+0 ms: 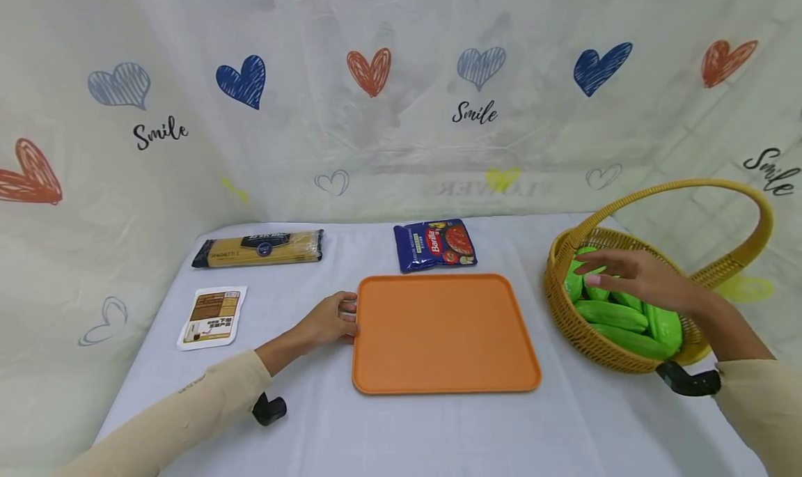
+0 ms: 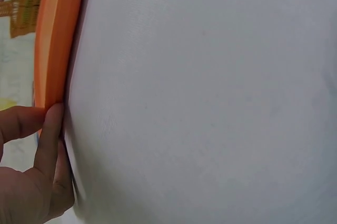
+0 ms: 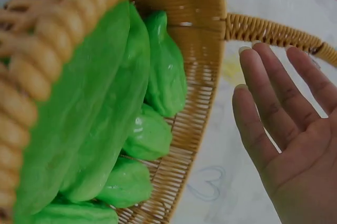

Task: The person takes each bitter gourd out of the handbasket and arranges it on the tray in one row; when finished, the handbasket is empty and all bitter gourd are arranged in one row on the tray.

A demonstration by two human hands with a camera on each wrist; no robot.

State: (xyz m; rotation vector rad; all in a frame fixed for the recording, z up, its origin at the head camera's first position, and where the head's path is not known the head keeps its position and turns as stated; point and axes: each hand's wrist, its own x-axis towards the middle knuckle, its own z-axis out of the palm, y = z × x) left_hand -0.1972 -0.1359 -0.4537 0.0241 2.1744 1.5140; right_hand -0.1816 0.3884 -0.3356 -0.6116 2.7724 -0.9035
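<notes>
An orange rectangular tray [image 1: 445,334] lies flat on the table. At its left edge my left hand [image 1: 327,318] pinches the rim; the left wrist view has the thumb [image 2: 21,124] and fingers meeting on the tray's edge [image 2: 58,39]. My right hand [image 1: 639,278] is held over the wicker basket [image 1: 567,324] on the right, fingers spread and holding nothing. Inside the basket are several bright green, glossy vegetables, among them a long one [image 1: 610,315] and shorter, lumpy ones [image 3: 166,66]. In the right wrist view the right palm [image 3: 300,166] shows beside the basket's handle [image 3: 268,29].
Behind the tray lies a blue Barilla sauce pouch [image 1: 435,246]. A spaghetti packet [image 1: 263,248] is at the back left, with a white and brown sachet [image 1: 213,317] nearer the left edge. The basket's tall arched handle [image 1: 683,184] rises on the right. A printed cloth hangs behind.
</notes>
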